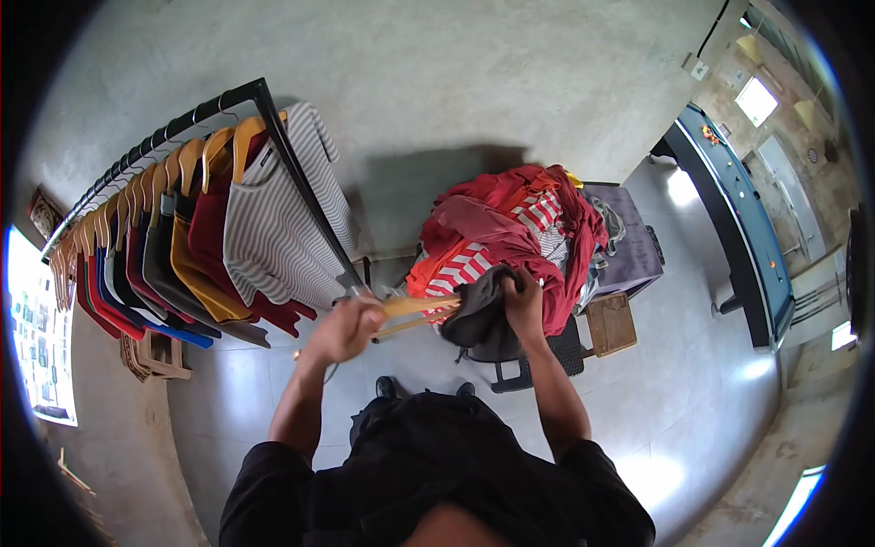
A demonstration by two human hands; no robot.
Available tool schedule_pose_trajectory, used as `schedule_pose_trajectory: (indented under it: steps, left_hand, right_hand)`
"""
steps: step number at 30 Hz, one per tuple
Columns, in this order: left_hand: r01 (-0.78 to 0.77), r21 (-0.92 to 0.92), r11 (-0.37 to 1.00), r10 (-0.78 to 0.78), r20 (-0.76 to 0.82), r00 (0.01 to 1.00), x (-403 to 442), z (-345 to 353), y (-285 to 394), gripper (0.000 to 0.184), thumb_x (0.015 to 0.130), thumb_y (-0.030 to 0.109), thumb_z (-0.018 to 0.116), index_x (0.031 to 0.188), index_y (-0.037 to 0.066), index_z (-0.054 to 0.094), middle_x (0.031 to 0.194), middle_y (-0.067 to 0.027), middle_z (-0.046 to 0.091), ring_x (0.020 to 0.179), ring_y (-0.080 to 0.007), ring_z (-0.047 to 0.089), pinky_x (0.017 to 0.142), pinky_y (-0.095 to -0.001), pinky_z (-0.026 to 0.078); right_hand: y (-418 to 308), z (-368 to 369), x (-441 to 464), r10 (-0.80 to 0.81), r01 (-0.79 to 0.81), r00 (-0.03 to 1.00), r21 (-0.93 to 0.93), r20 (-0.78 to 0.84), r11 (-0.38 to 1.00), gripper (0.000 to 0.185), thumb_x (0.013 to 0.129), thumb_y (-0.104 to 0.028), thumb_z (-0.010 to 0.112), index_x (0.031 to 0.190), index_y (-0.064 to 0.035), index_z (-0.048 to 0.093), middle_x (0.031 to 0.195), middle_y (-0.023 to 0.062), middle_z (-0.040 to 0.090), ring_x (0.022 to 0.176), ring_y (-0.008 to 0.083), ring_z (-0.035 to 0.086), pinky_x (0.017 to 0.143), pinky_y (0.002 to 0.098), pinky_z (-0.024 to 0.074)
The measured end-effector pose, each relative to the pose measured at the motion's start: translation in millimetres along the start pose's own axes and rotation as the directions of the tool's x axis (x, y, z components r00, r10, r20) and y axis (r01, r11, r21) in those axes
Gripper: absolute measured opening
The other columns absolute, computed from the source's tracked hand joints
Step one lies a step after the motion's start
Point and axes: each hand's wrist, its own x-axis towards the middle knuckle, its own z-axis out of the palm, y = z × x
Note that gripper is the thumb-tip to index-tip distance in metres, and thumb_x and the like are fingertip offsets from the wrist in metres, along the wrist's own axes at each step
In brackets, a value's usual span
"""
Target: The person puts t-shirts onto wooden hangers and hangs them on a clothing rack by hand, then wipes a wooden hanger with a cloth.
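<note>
My left hand [344, 330] is closed around a wooden clothes hanger [407, 306], slightly smeared by motion. Bunched dark grey cloth [483, 314], apparently a garment, hangs from my right hand [523, 305], whose fingers pinch its upper edge. The hanger's far end reaches into or against this cloth; I cannot tell which. Just beyond my hands rises a heap of clothes [501, 219] in red, orange and striped fabric. To the left, a striped grey and white shirt [273, 210] hangs at the near end of a black clothes rack [264, 96].
Several shirts on wooden hangers fill the rack. Beneath the heap's right side stands a purple-grey padded seat [638, 232]. A small wooden stool [609, 325] and black chair part [556, 360] are near my right. A pool table [743, 210] stands far right; a wooden crate [164, 356] sits under the rack.
</note>
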Motion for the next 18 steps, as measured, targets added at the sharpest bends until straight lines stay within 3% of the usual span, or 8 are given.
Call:
schedule_pose_trajectory:
  steps: [1, 2, 4, 5, 8, 9, 12, 18]
  left_hand:
    - [-0.056, 0.104, 0.993, 0.057, -0.004, 0.998, -1, 8, 13, 0.024, 0.098, 0.024, 0.051, 0.103, 0.001, 0.049, 0.071, -0.0119, 0.055, 0.056, -0.0300, 0.051, 0.057, -0.0354, 0.044]
    - [-0.109, 0.206, 0.972, 0.112, -0.004, 0.994, -2, 17, 22, 0.023, 0.097, 0.023, 0.052, 0.102, 0.001, 0.050, 0.073, -0.0131, 0.055, 0.059, -0.0336, 0.053, 0.060, -0.0371, 0.045]
    - [-0.148, 0.217, 0.965, 0.163, -0.049, 0.985, -3, 35, 23, 0.023, 0.097, 0.024, 0.052, 0.101, 0.001, 0.051, 0.074, -0.0135, 0.055, 0.063, -0.0349, 0.053, 0.061, -0.0372, 0.045]
    - [-0.170, 0.222, 0.960, 0.190, -0.072, 0.979, 0, 44, 21, 0.024, 0.097, 0.025, 0.051, 0.100, 0.002, 0.052, 0.074, -0.0138, 0.055, 0.065, -0.0356, 0.054, 0.062, -0.0373, 0.045]
    - [-0.187, 0.053, 0.981, 0.193, -0.152, 0.969, 12, 71, 6, 0.037, 0.102, 0.030, 0.036, 0.087, 0.003, 0.055, 0.068, -0.0095, 0.049, 0.070, -0.0265, 0.050, 0.062, -0.0373, 0.041]
    - [-0.234, -0.027, 0.972, 0.224, -0.205, 0.953, 20, 68, 15, 0.042, 0.104, 0.040, 0.032, 0.098, 0.003, 0.052, 0.066, -0.0074, 0.048, 0.059, -0.0188, 0.048, 0.055, -0.0316, 0.040]
    - [-0.014, -0.526, 0.850, -0.206, -0.357, 0.911, 25, 85, 16, 0.052, 0.103, 0.051, 0.027, 0.104, 0.002, 0.047, 0.065, -0.0051, 0.049, 0.050, -0.0109, 0.043, 0.046, -0.0253, 0.035]
    - [0.018, -0.692, 0.722, -0.182, -0.165, 0.969, 38, 24, -9, 0.049, 0.104, 0.050, 0.025, 0.113, 0.006, 0.043, 0.067, -0.0061, 0.049, 0.043, -0.0087, 0.040, 0.038, -0.0213, 0.032]
  right_hand:
    - [5, 2, 6, 0.028, -0.027, 0.999, 0.014, -0.023, 1.000, 0.014, 0.090, -0.013, 0.060, 0.093, 0.0002, 0.057, 0.074, 0.0092, 0.059, 0.067, 0.0129, 0.054, 0.063, 0.0306, 0.0460]
    - [9, 7, 9, 0.125, -0.084, 0.987, 0.336, -0.104, 0.938, 0.015, 0.091, -0.016, 0.059, 0.097, -0.0020, 0.057, 0.081, 0.0087, 0.060, 0.072, 0.0145, 0.056, 0.067, 0.0311, 0.0477]
    - [2, 20, 11, 0.362, -0.073, 0.920, 0.847, -0.147, 0.527, 0.018, 0.094, -0.021, 0.057, 0.106, -0.0064, 0.057, 0.095, 0.0079, 0.063, 0.082, 0.0175, 0.061, 0.074, 0.0322, 0.0512]
    - [12, 26, 12, 0.431, -0.013, 0.893, 0.950, -0.129, 0.312, 0.030, 0.100, -0.029, 0.050, 0.123, -0.0101, 0.053, 0.113, 0.0054, 0.061, 0.104, 0.0220, 0.061, 0.092, 0.0347, 0.0490]
    - [-18, 46, 9, 0.462, 0.093, 0.863, 0.963, -0.205, 0.252, 0.042, 0.101, -0.036, 0.047, 0.132, -0.0086, 0.050, 0.120, 0.0066, 0.059, 0.111, 0.0204, 0.058, 0.098, 0.0354, 0.0447]
    - [-21, 48, 7, 0.494, 0.069, 0.841, 0.949, -0.221, 0.307, 0.047, 0.102, -0.038, 0.043, 0.137, -0.0069, 0.048, 0.124, 0.0077, 0.059, 0.112, 0.0212, 0.058, 0.099, 0.0353, 0.0444]
    - [-79, 28, 6, 0.497, -0.072, 0.848, 0.890, -0.183, 0.451, 0.049, 0.102, -0.038, 0.043, 0.137, -0.0052, 0.046, 0.126, 0.0086, 0.058, 0.112, 0.0211, 0.058, 0.101, 0.0356, 0.0434]
    - [-57, 22, 14, 0.250, 0.083, 0.935, 0.839, -0.253, 0.537, 0.033, 0.099, -0.020, 0.054, 0.127, -0.0024, 0.052, 0.117, 0.0079, 0.061, 0.102, 0.0166, 0.060, 0.084, 0.0291, 0.0507]
